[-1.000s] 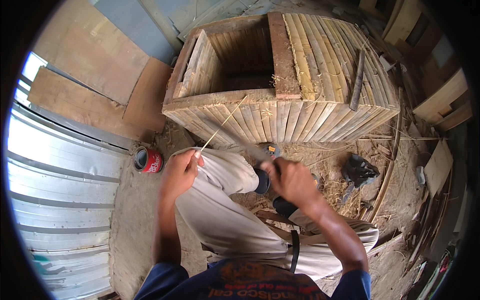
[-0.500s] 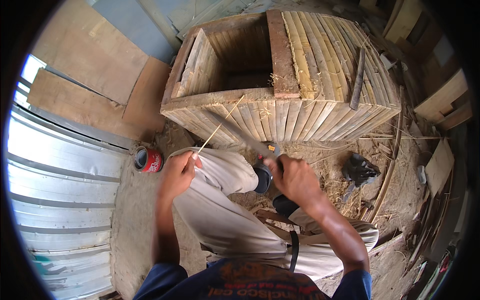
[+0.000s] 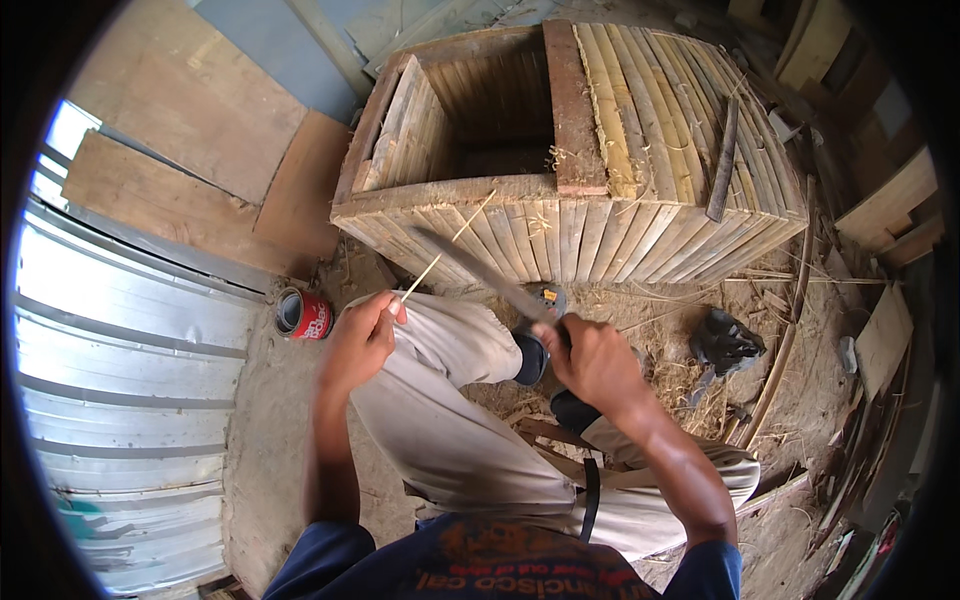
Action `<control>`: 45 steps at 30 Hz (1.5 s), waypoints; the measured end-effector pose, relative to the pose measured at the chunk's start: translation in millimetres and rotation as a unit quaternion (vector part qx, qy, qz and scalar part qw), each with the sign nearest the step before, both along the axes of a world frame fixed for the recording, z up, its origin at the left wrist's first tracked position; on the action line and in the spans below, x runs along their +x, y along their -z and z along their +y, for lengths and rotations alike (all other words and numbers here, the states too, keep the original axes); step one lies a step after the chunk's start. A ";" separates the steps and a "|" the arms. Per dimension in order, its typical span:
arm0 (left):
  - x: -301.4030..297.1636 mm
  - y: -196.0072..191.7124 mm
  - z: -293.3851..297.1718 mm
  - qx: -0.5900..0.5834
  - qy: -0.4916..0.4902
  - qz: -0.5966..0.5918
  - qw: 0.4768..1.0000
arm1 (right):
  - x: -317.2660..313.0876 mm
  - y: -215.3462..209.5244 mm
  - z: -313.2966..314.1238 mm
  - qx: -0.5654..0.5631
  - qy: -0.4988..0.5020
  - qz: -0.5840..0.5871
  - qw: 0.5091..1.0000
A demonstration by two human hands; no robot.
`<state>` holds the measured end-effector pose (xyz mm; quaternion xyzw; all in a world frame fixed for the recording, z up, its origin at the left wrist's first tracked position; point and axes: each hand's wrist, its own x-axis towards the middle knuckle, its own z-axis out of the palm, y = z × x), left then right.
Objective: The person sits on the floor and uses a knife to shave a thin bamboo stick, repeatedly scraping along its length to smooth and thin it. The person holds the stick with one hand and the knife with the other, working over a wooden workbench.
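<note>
My left hand [image 3: 365, 338] pinches the lower end of a thin pale wooden strip [image 3: 465, 228] between thumb and fingertips, above my left knee. The strip points up and away toward the wooden box. In my right hand [image 3: 598, 362] is a machete [image 3: 490, 280], its handle hidden by my closed fingers. Its long dark blade slants up and left, crossing the strip in view; whether the two touch I cannot tell. Just beyond stands a large slatted wooden box [image 3: 545, 190] with a rectangular opening on its left side.
A red can [image 3: 304, 314] stands left of my knee beside a corrugated metal sheet [image 3: 130, 370]. To the right, a crumpled black plastic bag [image 3: 726, 341] lies among shavings and long sticks. A dark narrow slat [image 3: 723, 160] rests on the box. Plywood panels [image 3: 160, 195] lean at the left.
The blade, blurred by motion earlier, now shows more sharply and has shifted slightly along the strip. The whole view has moved a little. Both hands keep their holds.
</note>
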<state>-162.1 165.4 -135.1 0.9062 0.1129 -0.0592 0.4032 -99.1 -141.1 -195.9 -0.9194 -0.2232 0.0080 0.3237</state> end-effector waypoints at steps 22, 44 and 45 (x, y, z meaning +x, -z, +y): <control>12.9 -12.2 20.1 -0.141 -0.017 0.117 0.983 | 1.8 28.8 5.5 0.072 0.054 0.012 0.996; 4.2 2.1 4.9 -0.063 -0.034 0.040 0.997 | -10.2 27.7 7.2 0.030 0.041 0.013 0.999; 3.9 2.0 4.4 -0.071 -0.028 0.020 0.997 | -10.2 26.9 7.3 0.042 0.070 -0.022 0.996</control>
